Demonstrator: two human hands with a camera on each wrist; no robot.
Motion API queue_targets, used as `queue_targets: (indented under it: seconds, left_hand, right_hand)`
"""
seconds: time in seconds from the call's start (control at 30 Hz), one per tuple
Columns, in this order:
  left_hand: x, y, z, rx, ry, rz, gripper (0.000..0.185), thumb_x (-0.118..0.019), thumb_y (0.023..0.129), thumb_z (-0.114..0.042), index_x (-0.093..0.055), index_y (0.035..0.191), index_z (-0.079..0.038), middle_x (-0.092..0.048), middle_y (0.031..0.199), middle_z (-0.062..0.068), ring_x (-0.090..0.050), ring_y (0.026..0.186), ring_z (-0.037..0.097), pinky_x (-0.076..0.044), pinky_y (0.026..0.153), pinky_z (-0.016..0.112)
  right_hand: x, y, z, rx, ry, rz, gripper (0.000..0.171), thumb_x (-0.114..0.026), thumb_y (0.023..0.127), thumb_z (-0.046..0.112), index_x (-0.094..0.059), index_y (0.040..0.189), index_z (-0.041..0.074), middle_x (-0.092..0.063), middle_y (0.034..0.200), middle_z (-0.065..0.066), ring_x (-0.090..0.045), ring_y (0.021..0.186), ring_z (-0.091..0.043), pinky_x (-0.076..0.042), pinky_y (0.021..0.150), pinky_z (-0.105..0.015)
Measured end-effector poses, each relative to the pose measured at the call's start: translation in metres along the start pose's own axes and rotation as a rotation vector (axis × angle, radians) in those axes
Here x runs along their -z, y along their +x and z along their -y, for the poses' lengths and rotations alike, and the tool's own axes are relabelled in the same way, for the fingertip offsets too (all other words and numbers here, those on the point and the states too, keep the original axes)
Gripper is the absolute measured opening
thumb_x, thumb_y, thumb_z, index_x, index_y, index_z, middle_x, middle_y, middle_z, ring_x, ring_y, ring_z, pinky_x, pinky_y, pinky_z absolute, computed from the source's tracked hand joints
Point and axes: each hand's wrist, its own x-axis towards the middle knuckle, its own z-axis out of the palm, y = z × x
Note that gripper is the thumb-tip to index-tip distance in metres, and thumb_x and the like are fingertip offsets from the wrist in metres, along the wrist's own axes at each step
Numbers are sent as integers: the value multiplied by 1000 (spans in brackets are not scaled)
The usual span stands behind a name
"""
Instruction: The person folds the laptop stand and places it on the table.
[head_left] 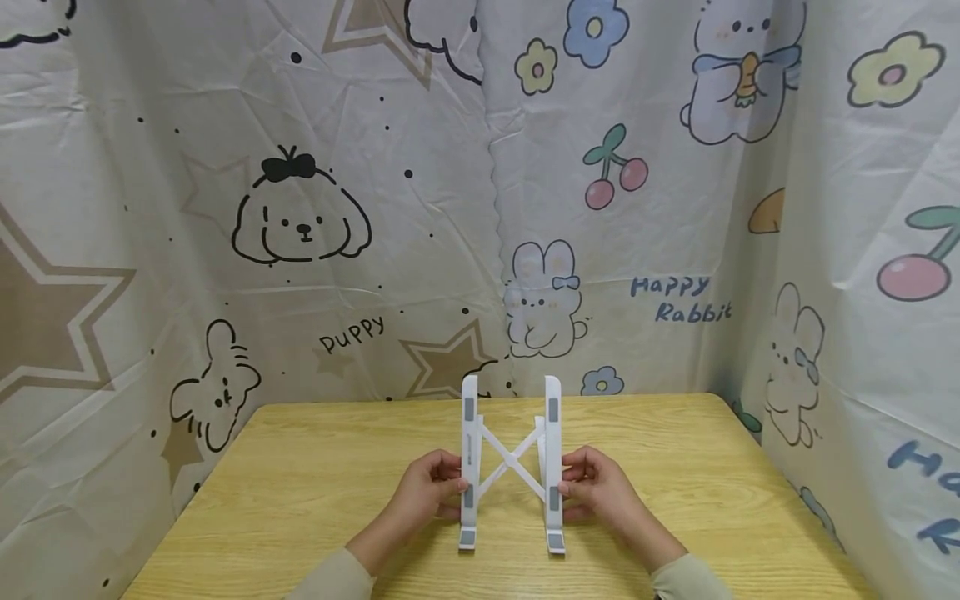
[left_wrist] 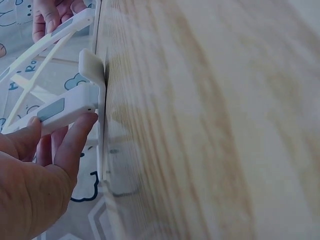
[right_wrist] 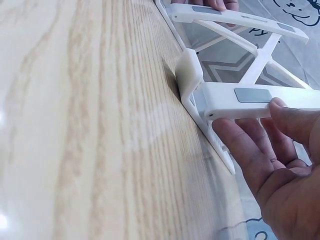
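A white folding laptop stand (head_left: 511, 460) stands on the table in front of me, its two side rails joined by an X-shaped brace. Grey pads (head_left: 554, 497) sit on the rails, and each lower end has a turned-up lip (head_left: 555, 543). My left hand (head_left: 427, 487) pinches the left rail near its lower end, thumb on the upper face and fingers beneath, as the left wrist view shows on the rail (left_wrist: 75, 102). On the opposite side, my right hand (head_left: 600, 485) holds the right rail (right_wrist: 220, 100) the same way, with its thumb beside a grey pad.
The stand is on a yellow wood-grain table (head_left: 337, 442). Behind the table and at both sides hangs a pale curtain (head_left: 435, 250) printed with cartoon animals, stars, flowers and cherries. Bare tabletop shows on both sides of the forearms.
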Motion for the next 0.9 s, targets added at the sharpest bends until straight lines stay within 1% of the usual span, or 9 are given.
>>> queue_targets:
  seconds: [0.17, 0.33, 0.57, 0.9]
  left_hand:
    - [-1, 0, -2, -5, -5, 22, 28, -68, 95, 2, -57, 120, 7, -59, 100, 9, -64, 86, 18, -64, 70, 51]
    - [-4, 0, -3, 2, -8, 26, 28, -68, 95, 2, -56, 120, 7, -59, 102, 11, -64, 86, 19, -64, 70, 52]
    - [-4, 4, -1, 7, 8, 19, 25, -68, 95, 1, -58, 118, 4, -57, 101, 9, -62, 88, 18, -64, 70, 51]
    - [-7, 5, -5, 15, 5, 20, 26, -68, 96, 1, -58, 119, 4, -58, 101, 9, -62, 87, 18, -64, 70, 52]
  right_hand:
    - [1, 0, -1, -2, 22, 9, 42, -72, 92, -3, -51, 128, -7, -60, 101, -11, -69, 87, -23, -63, 73, -55]
    - [0, 0, -1, -3, 20, 4, 41, -72, 92, -2, -52, 127, -6, -61, 101, -11, -69, 87, -22, -63, 74, -55]
    - [-1, 0, 1, 20, 49, 26, 42, -71, 92, -5, -49, 128, -11, -60, 101, -12, -68, 86, -22, -63, 75, -56]
    - [-4, 3, 3, -8, 49, 13, 40, -73, 92, -2, -52, 126, -8, -61, 103, -13, -69, 87, -22, -63, 74, -55]
